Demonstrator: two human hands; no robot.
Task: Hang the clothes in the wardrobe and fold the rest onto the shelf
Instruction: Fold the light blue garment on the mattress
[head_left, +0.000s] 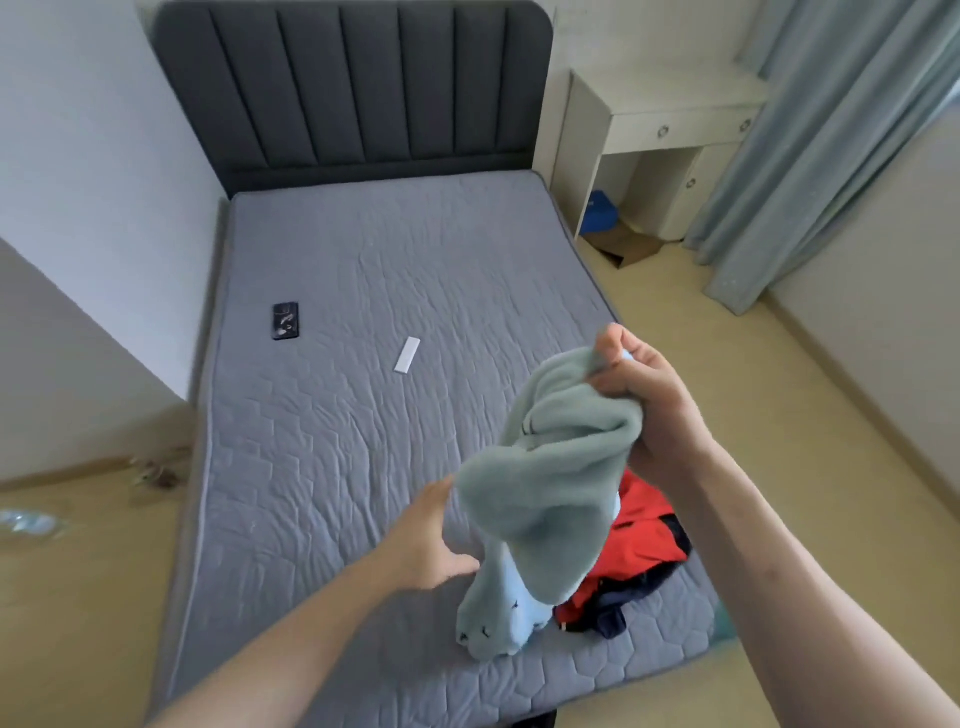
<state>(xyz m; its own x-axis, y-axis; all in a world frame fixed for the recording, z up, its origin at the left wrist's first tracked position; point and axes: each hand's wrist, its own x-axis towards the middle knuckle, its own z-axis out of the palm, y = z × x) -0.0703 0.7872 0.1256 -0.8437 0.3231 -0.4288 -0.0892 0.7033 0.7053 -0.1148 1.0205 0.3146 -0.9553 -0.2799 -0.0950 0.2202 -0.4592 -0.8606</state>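
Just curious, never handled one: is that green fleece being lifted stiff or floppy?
Probably floppy: the fleece droops in soft folds from the right hand. Likely light, since one pinch holds it up. Its fuzzy surface suggests it is not slippery.

Two bare arms come in from the bottom edge. No sleeves show on them; both forearms are uncovered up to where the picture ends. The left hand (426, 540) and the right hand (644, 395) wear no gloves. There are no rings, no watch and no bands on the wrists.
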